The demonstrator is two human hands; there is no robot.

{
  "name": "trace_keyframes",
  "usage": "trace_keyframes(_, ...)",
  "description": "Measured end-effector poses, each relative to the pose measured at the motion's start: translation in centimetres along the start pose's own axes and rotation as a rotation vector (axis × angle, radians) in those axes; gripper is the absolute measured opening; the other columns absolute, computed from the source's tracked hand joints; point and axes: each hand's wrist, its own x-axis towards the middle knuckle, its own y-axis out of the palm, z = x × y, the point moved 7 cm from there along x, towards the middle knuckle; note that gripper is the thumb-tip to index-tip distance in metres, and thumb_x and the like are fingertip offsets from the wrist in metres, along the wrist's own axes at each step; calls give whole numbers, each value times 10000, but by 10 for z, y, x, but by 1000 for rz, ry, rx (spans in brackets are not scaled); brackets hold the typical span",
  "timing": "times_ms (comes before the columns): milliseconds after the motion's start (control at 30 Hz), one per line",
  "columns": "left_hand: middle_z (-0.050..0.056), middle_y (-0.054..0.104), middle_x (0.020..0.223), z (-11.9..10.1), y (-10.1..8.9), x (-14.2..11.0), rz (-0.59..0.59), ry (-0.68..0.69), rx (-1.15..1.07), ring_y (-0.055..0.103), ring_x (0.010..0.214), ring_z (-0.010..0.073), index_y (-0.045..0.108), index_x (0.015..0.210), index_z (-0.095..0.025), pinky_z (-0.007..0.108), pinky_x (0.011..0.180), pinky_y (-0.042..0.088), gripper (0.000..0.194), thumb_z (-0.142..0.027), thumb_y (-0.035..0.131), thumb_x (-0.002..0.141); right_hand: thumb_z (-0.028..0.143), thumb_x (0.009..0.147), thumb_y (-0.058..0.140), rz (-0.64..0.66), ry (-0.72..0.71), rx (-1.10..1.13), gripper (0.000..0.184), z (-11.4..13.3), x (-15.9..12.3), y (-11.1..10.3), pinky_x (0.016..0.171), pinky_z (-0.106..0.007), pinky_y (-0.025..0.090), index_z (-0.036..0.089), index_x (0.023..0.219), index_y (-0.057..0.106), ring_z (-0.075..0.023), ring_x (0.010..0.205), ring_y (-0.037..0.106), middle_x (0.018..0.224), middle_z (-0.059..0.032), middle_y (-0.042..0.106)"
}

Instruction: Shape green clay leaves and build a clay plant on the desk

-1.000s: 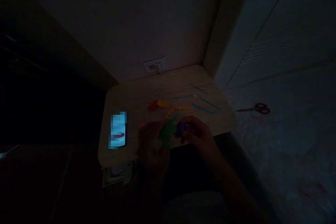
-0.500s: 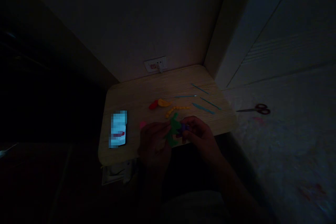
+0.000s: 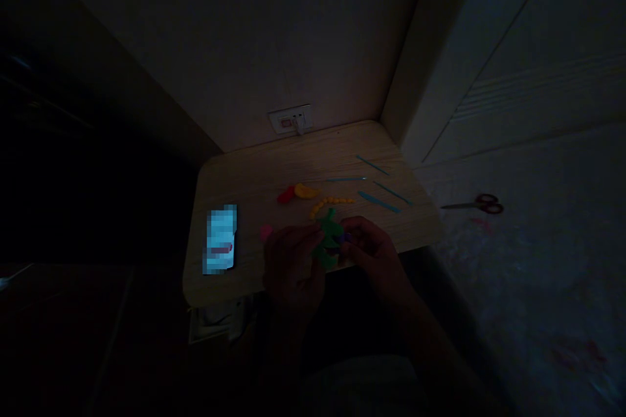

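Over the table's front edge, my left hand [image 3: 293, 267] is closed on a green clay piece [image 3: 330, 231] with pointed, leaf-like lobes. My right hand [image 3: 374, 247] pinches a purple clay piece [image 3: 345, 238] that meets the right side of the green one; whether the two are joined I cannot tell. Just beyond the fingers lies a curved row of yellow clay beads [image 3: 332, 201]. Behind it are a red clay lump [image 3: 286, 194] and an orange clay piece [image 3: 306, 191] touching it. A pink clay lump [image 3: 267, 232] sits left of my left hand.
Several thin blue modelling tools, including a wider one [image 3: 379, 201], lie at the right of the wooden table [image 3: 244, 176]. A lit phone [image 3: 220, 240] rests at the left. Scissors [image 3: 476, 204] lie on a pale surface to the right. A wall socket [image 3: 290, 120] holds a plug. The room is dark.
My left hand has shifted slightly right with the green clay piece, which now covers more of the purple one. My right hand stays almost in place.
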Motion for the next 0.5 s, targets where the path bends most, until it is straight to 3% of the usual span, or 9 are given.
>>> trace_keyframes(167,81,776,1206,-3,0,1,23,0,-8,686,1155,250,709,1233,-231,472,1106,480,394,-54,641,888,397,789,915,-20,47,55,309,-11,1,-4,642,-272,612,261,1001,735,-152,694,710,831,17,747)
trace_keyframes(333,107,704,1370,8,-3,-5,17,-123,-124,626,1281,300,616,1440,-231,541,1156,427,521,-170,611,923,368,727,953,-72,106,179,370,-24,4,-9,746,-299,622,261,1018,753,-187,815,758,936,-7,810)
trace_keyframes(500,77,695,1376,22,-2,-9,-17,-218,-236,623,1288,301,679,1368,-273,546,1195,381,421,-250,636,950,343,673,984,-159,96,222,420,-29,9,-13,879,-359,637,261,999,732,-213,889,778,958,-10,823)
